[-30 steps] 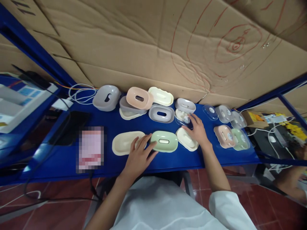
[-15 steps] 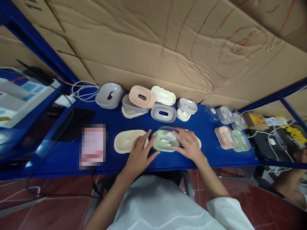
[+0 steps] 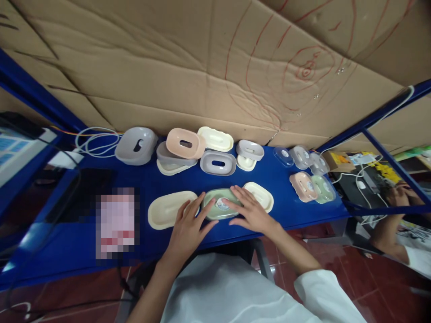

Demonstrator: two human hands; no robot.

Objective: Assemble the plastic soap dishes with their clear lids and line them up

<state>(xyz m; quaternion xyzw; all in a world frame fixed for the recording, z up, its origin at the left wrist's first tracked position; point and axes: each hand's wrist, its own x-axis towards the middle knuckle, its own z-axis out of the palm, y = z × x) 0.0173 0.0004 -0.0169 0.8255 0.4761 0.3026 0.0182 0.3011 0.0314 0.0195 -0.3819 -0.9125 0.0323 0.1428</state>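
Observation:
A green soap dish with a clear lid and a round sticker lies on the blue table in front of me. My left hand is at its left end, fingers spread, fingertips by the lid's edge. At the right end, my right hand has its fingers spread over the lid's rim. Neither hand is closed round anything. A cream tray lies left of the dish, partly behind my left hand. Another cream dish sits just beyond my right hand.
Grey, peach and cream dishes stand along the back of the blue table. Several lidded dishes are at the right. A cardboard wall rises behind. Cables and a blurred pink item are left; a person's arm shows far right.
The clear lid, tilted and offset before, now lies over the green dish. My right hand has shifted with it, uncovering more of the cream dish. The whole view has turned to the right.

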